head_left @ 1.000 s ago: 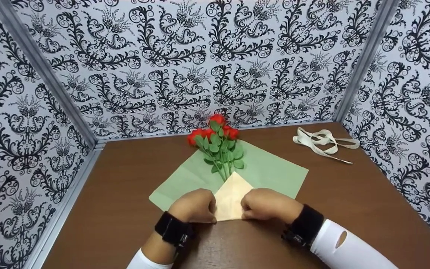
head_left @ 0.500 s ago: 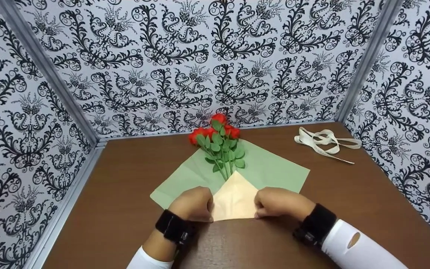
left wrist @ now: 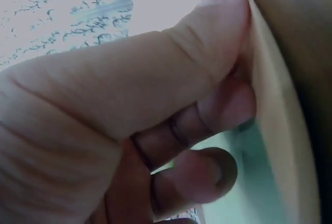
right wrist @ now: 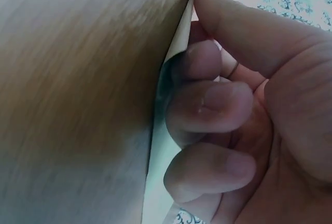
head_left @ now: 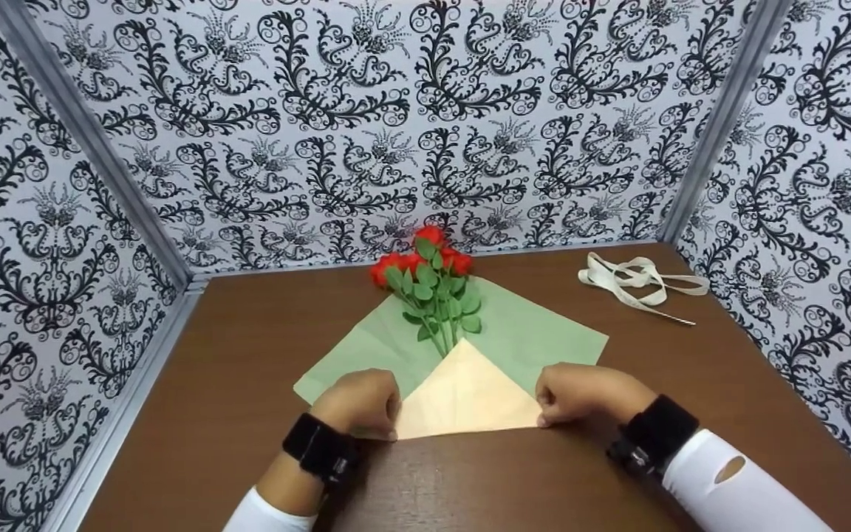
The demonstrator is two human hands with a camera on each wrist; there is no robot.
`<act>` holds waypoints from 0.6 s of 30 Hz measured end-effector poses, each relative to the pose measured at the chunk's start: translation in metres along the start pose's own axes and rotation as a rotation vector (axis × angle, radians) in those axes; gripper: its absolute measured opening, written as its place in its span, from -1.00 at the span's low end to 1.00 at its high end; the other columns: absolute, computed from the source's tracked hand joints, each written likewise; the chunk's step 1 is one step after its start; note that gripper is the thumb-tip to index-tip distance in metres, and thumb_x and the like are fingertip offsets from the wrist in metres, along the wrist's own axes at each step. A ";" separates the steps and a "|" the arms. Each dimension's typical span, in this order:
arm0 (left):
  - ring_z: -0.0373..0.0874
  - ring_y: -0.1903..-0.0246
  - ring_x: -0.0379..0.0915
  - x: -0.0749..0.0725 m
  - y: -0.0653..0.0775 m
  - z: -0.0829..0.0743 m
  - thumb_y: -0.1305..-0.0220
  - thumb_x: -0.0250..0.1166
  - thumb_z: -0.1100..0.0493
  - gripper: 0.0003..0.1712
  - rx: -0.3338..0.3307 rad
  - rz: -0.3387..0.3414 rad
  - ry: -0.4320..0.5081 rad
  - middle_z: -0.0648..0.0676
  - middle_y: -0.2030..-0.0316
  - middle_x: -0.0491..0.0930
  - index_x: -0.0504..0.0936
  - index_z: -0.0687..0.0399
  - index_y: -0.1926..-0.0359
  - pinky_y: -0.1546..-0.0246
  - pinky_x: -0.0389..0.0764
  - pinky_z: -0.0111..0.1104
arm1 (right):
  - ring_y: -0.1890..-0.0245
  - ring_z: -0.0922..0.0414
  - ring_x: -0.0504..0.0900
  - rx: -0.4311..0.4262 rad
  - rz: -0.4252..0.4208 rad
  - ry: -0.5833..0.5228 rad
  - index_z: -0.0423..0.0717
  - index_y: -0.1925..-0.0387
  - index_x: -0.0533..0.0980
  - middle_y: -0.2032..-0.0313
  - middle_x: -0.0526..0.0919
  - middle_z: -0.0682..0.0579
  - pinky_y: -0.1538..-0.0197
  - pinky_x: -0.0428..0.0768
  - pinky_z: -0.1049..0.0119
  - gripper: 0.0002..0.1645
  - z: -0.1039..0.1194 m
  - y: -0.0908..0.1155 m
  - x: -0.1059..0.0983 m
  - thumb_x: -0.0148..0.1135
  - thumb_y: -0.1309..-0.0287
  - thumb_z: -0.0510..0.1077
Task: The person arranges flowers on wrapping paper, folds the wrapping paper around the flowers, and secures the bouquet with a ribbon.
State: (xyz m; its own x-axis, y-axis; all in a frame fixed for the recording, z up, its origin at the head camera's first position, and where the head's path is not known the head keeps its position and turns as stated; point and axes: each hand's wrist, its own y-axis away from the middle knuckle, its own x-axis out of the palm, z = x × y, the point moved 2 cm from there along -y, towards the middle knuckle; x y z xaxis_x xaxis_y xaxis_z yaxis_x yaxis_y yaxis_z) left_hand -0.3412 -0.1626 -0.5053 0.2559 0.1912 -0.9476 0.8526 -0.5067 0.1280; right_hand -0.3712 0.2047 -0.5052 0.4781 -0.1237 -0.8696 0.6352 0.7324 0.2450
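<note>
A sheet of wrapping paper [head_left: 544, 332], green on its upper face, lies on the brown table. Its near corner is folded up into a cream triangular flap [head_left: 462, 399] that covers the lower stems of several red roses [head_left: 433, 295]. At the fold's left end my left hand [head_left: 363, 403] pinches the paper. My right hand [head_left: 580, 391] does the same at the right end, fingers curled. In the left wrist view the thumb [left wrist: 207, 32] presses along the cream edge. The right wrist view has the thumb [right wrist: 228, 16] and forefinger tip meeting at the paper's edge.
A loosely heaped cream ribbon [head_left: 632, 284] lies at the table's back right. Patterned panels [head_left: 425, 133] with grey frame posts stand behind and on both sides of the brown table [head_left: 248, 332].
My hands have moved apart along the folded edge, the right one outward to the right and the left one outward to the left. More of the cream flap shows between them.
</note>
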 end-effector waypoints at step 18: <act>-0.30 0.66 0.19 -0.028 0.035 0.038 0.07 0.61 0.13 -0.60 -0.004 0.052 0.145 -0.26 0.73 0.31 0.50 -0.12 0.71 0.62 0.28 -0.37 | 0.70 0.37 0.30 0.057 0.049 -0.007 0.04 0.75 0.49 0.77 0.35 0.36 0.56 0.23 0.46 -0.54 -0.005 -0.002 -0.001 0.56 -0.10 -0.05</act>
State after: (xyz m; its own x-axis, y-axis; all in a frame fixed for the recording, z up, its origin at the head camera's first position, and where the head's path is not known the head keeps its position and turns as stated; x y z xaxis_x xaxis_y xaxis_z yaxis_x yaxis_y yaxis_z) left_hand -0.3356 -0.2181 -0.4857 0.3627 0.2843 -0.8875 0.8382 -0.5158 0.1773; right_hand -0.3759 0.2069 -0.5070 0.5133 -0.0936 -0.8531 0.6444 0.6986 0.3111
